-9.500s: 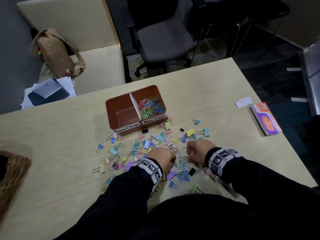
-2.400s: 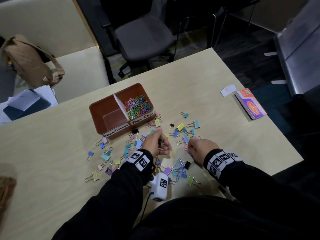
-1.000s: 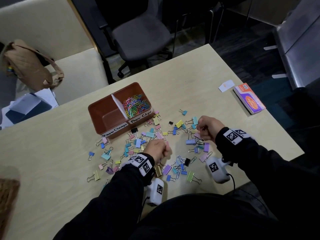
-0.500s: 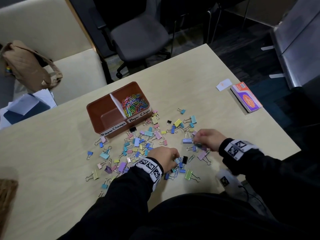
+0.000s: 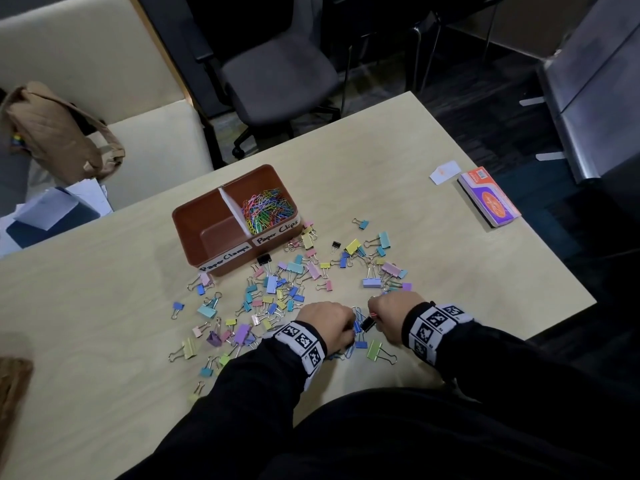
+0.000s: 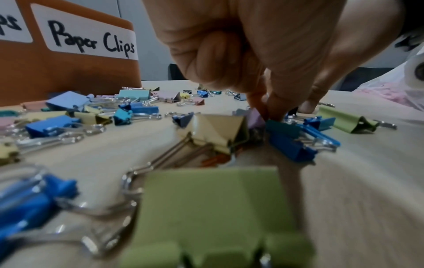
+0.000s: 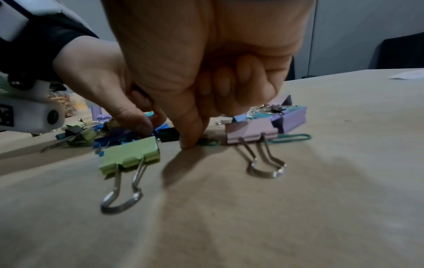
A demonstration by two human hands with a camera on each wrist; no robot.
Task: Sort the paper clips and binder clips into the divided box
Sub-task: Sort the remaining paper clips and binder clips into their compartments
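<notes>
Wide pale wooden table fills the view, and at its middle sits the brown plastic divided box: the right compartment, labelled "Paper Clips", is heaped with multicoloured wire paper clips, while the left one, labelled "Paper Clamps", shows only bare floor. In front of the box sprawls a scatter of pastel binder clips with silver wire handles, a few loose paper clips lying among them. Off near the right edge lies an orange and purple flat box with a small white card beside it.

Both hands are down at the near edge of the scatter, close together. The left hand is curled, thumb and fingertips pinched down into a knot of blue clips; what exactly it grips I cannot tell. The right hand is curled too, one fingertip pressing the table right at a green wire paper clip, between a green binder clip and a lilac binder clip.
</notes>
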